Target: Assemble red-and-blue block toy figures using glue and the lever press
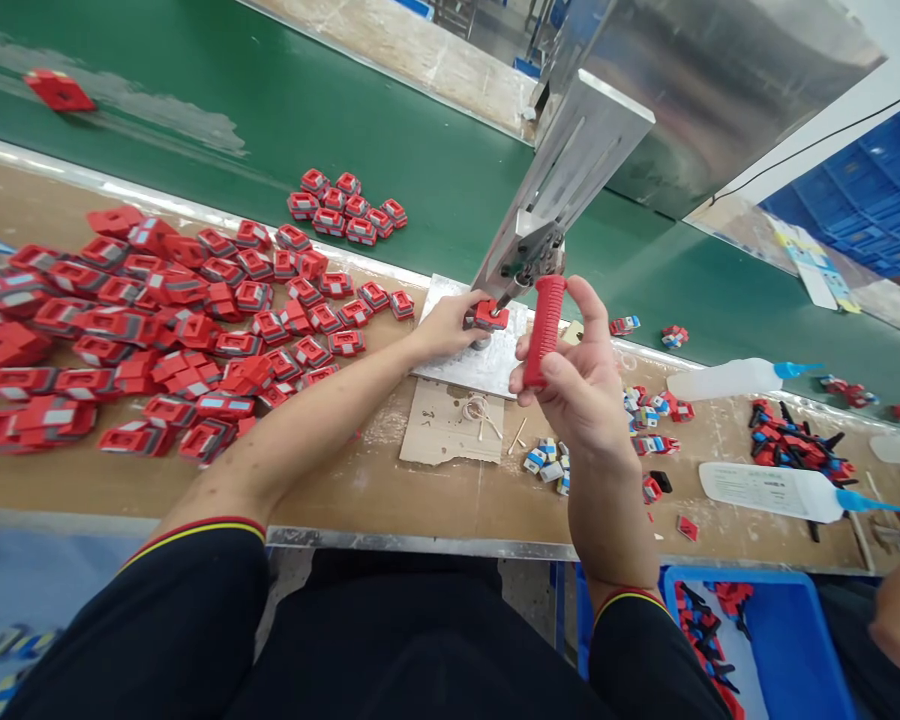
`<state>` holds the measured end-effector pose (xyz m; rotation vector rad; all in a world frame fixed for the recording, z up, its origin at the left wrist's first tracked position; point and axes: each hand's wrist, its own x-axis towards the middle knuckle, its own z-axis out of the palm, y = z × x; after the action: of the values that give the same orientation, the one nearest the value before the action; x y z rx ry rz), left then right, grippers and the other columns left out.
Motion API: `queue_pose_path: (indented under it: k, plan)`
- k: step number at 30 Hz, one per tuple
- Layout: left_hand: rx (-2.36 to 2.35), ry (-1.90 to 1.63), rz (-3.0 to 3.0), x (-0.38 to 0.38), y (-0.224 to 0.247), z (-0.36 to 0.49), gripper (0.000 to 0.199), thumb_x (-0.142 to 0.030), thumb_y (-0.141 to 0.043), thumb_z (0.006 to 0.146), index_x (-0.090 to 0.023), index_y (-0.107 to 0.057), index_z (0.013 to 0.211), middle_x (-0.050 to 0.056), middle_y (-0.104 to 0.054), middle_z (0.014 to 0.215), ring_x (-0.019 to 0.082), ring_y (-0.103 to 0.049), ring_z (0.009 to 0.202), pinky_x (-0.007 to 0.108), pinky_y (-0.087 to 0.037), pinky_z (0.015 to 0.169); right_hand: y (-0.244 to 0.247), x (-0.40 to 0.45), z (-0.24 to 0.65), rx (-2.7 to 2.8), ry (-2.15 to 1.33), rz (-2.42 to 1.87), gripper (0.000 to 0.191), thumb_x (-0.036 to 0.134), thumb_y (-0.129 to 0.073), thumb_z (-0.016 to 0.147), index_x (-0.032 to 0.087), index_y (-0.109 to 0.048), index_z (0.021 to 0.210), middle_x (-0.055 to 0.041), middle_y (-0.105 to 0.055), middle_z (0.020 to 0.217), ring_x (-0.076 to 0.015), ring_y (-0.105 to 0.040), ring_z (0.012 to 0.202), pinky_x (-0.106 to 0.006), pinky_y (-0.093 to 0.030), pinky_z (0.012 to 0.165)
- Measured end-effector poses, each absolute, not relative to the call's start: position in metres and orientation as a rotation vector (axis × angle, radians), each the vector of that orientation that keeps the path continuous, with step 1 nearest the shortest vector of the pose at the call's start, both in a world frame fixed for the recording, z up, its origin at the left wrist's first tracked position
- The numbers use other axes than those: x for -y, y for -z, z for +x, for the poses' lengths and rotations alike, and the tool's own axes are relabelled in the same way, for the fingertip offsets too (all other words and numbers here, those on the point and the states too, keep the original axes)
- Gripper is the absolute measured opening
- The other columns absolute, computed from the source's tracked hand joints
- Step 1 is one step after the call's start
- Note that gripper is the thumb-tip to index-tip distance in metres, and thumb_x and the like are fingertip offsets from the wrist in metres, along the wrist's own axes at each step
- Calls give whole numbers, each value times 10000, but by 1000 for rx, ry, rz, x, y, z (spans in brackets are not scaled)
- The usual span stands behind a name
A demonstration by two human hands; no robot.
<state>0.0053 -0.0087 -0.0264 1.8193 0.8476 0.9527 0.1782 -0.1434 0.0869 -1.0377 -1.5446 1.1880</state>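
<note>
Red pieces (172,280) lie heaped on the brown tabletop (420,510) across the left of my view. At centre, I see the left hand (446,325) gripping one small red piece (490,316) over the metal plate (457,374); the clamp tip (501,304) seems to touch it, though the contact is hard to make out. Right of that, the right hand (586,390) is closed around a red handle (546,335). White bottles (769,489) and a blue bin (799,640) sit toward the lower right.
</note>
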Motion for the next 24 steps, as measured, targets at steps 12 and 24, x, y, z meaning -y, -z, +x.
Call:
queue_pose_path:
  k: [12, 24]
  plan:
    - [-854, -959, 1815, 7, 33, 4, 377, -106, -723, 788, -171, -728, 1160, 28, -798, 981, 209, -745, 913, 344, -605, 870, -35, 115, 159, 1416, -1160, -1284, 506, 608, -841, 807, 231, -628, 1069, -25, -734, 1018, -105, -712, 644, -281, -627, 602]
    - [-918, -818, 2099, -5, 16, -46, 703, -197, -821, 787, -215, -629, 1464, 130, -736, 1453, 293, -727, 1309, 413, -615, 1073, -13, 133, 206, 1328, -772, -985, 438, 452, -786, 960, 339, -637, 1355, -50, -734, 1214, -150, -770, 754, -282, -626, 564]
